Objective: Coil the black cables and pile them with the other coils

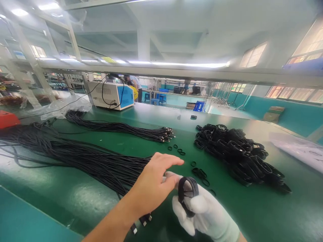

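In my right hand (202, 208), gloved in white, is a coiled black cable (188, 191), its loops standing up between the thumb and fingers. My left hand (158, 171) is bare and sits just left of the coil, thumb and forefinger apart, the thumb tip close to the gloved fingertips. Whether the thumb touches the cable I cannot tell. Beyond the hands lie several small black rings (193, 164). A long bundle of straight black cables (101, 161) runs beneath and behind my left forearm, and connector ends (143, 222) stick out below it.
A pile of coiled black cables (234, 144) lies to the right on the green table (161, 114). Farther back is a second bundle of straight cables (121, 128). A white-and-blue machine (113, 95) stands behind it. A clear plastic sheet (300, 148) lies at right.
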A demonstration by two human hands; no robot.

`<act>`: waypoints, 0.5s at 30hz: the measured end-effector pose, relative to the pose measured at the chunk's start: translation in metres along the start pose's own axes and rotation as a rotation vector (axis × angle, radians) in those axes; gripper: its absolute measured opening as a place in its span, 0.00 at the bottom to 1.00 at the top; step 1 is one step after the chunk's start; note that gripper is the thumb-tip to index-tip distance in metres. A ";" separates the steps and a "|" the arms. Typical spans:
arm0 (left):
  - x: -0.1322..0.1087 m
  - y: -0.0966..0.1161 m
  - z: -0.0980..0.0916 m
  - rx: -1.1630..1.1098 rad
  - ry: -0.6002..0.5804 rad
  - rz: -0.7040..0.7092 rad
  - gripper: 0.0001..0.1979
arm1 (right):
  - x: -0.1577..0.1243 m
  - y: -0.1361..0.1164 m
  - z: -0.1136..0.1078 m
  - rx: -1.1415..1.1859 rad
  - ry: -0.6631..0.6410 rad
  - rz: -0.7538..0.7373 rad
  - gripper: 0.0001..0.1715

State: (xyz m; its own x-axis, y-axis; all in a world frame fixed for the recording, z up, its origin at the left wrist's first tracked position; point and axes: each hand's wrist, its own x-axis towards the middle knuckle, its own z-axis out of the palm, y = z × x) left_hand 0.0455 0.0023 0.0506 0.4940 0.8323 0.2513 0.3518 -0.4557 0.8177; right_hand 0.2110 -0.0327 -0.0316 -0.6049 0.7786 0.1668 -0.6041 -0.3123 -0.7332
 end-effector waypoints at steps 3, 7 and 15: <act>0.009 0.002 -0.008 0.022 -0.290 0.014 0.17 | 0.002 0.003 0.000 0.111 -0.097 0.100 0.33; 0.023 -0.012 -0.009 -0.184 -0.345 -0.198 0.15 | 0.010 0.001 0.006 -0.032 0.110 0.019 0.24; 0.024 -0.041 0.021 -0.182 -0.166 -0.343 0.15 | 0.023 0.001 0.020 -0.641 0.603 0.053 0.24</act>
State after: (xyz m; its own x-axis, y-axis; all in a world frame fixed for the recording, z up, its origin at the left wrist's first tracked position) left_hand 0.0596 0.0346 0.0129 0.4995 0.8570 -0.1266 0.3797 -0.0852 0.9212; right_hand 0.1861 -0.0266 -0.0153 -0.1380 0.9830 -0.1214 -0.0662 -0.1314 -0.9891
